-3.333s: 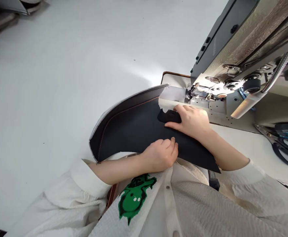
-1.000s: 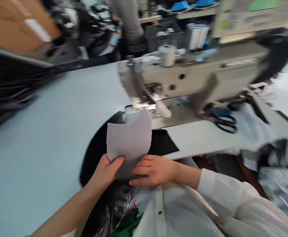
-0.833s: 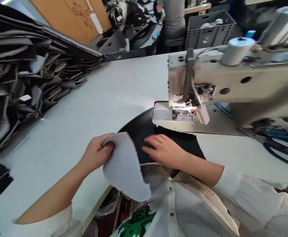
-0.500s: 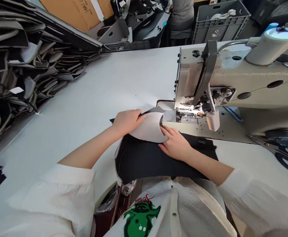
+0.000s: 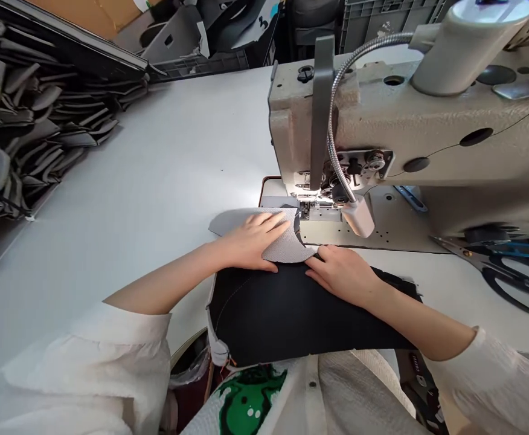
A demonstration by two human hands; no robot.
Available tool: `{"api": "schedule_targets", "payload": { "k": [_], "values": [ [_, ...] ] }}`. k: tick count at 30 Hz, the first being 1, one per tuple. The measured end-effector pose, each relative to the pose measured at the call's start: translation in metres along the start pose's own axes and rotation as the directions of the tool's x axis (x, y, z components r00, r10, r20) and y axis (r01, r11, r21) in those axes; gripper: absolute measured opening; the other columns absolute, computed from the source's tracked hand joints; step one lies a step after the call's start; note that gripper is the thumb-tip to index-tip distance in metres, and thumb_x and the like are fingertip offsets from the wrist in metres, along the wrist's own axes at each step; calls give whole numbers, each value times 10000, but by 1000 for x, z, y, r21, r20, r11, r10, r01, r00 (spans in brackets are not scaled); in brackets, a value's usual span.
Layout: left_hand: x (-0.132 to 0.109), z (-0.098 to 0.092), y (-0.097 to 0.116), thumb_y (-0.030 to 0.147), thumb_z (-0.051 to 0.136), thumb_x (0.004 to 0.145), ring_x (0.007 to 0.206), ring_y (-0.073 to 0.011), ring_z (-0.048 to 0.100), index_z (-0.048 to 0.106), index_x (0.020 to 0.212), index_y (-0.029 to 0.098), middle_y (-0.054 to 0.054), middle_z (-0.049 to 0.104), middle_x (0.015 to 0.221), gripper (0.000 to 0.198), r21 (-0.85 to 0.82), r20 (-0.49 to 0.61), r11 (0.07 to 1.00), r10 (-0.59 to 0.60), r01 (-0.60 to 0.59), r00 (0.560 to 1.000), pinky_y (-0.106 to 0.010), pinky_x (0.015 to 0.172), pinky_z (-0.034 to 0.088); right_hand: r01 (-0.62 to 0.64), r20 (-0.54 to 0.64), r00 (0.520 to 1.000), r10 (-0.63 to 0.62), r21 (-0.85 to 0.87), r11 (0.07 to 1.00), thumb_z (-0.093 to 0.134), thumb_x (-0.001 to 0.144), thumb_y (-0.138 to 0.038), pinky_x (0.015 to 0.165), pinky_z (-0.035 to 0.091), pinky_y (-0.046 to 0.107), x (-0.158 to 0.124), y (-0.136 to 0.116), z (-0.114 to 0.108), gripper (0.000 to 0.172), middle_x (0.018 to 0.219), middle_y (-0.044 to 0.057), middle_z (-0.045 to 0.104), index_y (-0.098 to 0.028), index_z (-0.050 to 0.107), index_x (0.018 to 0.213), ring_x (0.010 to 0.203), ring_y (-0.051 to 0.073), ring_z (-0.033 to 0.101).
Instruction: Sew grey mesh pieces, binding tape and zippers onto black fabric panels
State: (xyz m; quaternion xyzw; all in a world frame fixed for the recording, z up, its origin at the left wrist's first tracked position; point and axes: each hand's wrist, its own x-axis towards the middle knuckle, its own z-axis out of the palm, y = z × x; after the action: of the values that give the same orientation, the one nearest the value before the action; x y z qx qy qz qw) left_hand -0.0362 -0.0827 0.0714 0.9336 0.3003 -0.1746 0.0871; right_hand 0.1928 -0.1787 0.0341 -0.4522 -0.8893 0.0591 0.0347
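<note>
A light grey mesh fabric piece (image 5: 285, 244) lies folded over a black fabric panel (image 5: 282, 314), its curved right edge close to the sewing machine's (image 5: 307, 208) needle area. My left hand (image 5: 253, 241) rests flat on the grey fabric with its fingers stretched out toward the machine. At the grey piece's right corner my right hand (image 5: 343, 272) has its fingers curled, pinching the edge. The tips of those fingers are partly hidden. The black panel hangs over the table's front edge against my lap.
Scissors (image 5: 495, 266) with black handles lie on the right, near a blue thread snipper (image 5: 412, 198). Stacked dark fabric pieces (image 5: 42, 121) fill the left side. The white tabletop (image 5: 169, 163) spreads between them and the machine. A grey crate (image 5: 386, 27) stands behind.
My left hand has gone from gripping the grey fabric's far left edge to lying flat on top of it. My right hand has shifted slightly right along its corner. The view has turned.
</note>
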Motion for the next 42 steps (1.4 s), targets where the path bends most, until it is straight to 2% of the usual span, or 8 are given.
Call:
{"api": "schedule_targets", "payload": {
  "k": [5, 15, 25, 30, 34, 36, 38, 42],
  "values": [
    [10, -4, 10, 361, 543, 764, 1371, -333, 205, 182, 1490, 179, -95, 144, 1574, 831, 12, 26, 999, 36, -36, 999, -483, 1075, 270, -103, 71, 992, 101, 16, 995, 455, 978, -312, 520, 210, 297, -10, -1, 1, 179, 744, 15, 576, -204, 598, 972, 672, 168, 570],
    [20, -10, 16, 350, 516, 752, 1339, -335, 249, 233, 1473, 168, -90, 187, 1565, 796, 26, 7, 997, 70, -70, 998, -486, 1040, 305, -141, 7, 990, 141, -7, 990, 454, 978, -306, 526, 202, 297, -16, -1, 5, 179, 767, 20, 593, -197, 594, 1004, 695, 165, 574],
    [29, -7, 20, 346, 530, 757, 1338, -350, 262, 262, 1471, 161, -94, 212, 1558, 785, 12, -55, 999, 50, -49, 997, -498, 1059, 281, -217, 1, 976, 218, -38, 975, 418, 985, -314, 509, 182, 286, -22, 7, 2, 221, 714, 19, 566, -199, 600, 934, 633, 154, 562],
    [36, -4, 23, 289, 510, 774, 1333, -324, 289, 320, 1443, 122, -110, 286, 1528, 715, 24, -122, 999, 45, -42, 992, -470, 1064, 304, -204, 0, 979, 204, -41, 978, 408, 987, -306, 511, 213, 286, -22, 9, 3, 239, 745, 25, 591, -206, 603, 1085, 653, 162, 578],
    [36, 3, 26, 222, 501, 790, 1299, -306, 350, 379, 1402, 84, -132, 369, 1479, 639, 63, -190, 996, 67, -56, 979, -431, 1040, 360, -215, 19, 976, 216, -51, 975, 393, 991, -328, 508, 221, 288, -22, 10, 3, 345, 779, 29, 612, -229, 507, 1301, 630, 167, 571],
    [33, 7, 26, 203, 511, 794, 1263, -298, 392, 428, 1367, 84, -134, 422, 1441, 592, 74, -219, 995, 87, -72, 972, -410, 1021, 385, -206, 18, 978, 207, -40, 978, 380, 996, -326, 515, 228, 289, -23, 10, 3, 326, 786, 27, 612, -224, 528, 1268, 641, 168, 574],
    [29, 10, 26, 207, 531, 794, 1222, -298, 428, 452, 1347, 91, -136, 455, 1412, 571, 87, -236, 993, 97, -78, 967, -407, 1000, 399, -194, 12, 981, 194, -22, 981, 371, 998, -314, 525, 235, 288, -23, 9, 3, 277, 777, 25, 604, -208, 590, 1128, 666, 166, 580],
    [24, 11, 25, 245, 569, 782, 1196, -308, 437, 442, 1351, 99, -140, 442, 1419, 602, 102, -238, 992, 103, -80, 966, -417, 978, 399, -190, 11, 982, 191, -12, 982, 384, 993, -310, 533, 229, 285, -23, 8, 2, 254, 736, 22, 585, -191, 605, 949, 664, 158, 575]
  ]
}}
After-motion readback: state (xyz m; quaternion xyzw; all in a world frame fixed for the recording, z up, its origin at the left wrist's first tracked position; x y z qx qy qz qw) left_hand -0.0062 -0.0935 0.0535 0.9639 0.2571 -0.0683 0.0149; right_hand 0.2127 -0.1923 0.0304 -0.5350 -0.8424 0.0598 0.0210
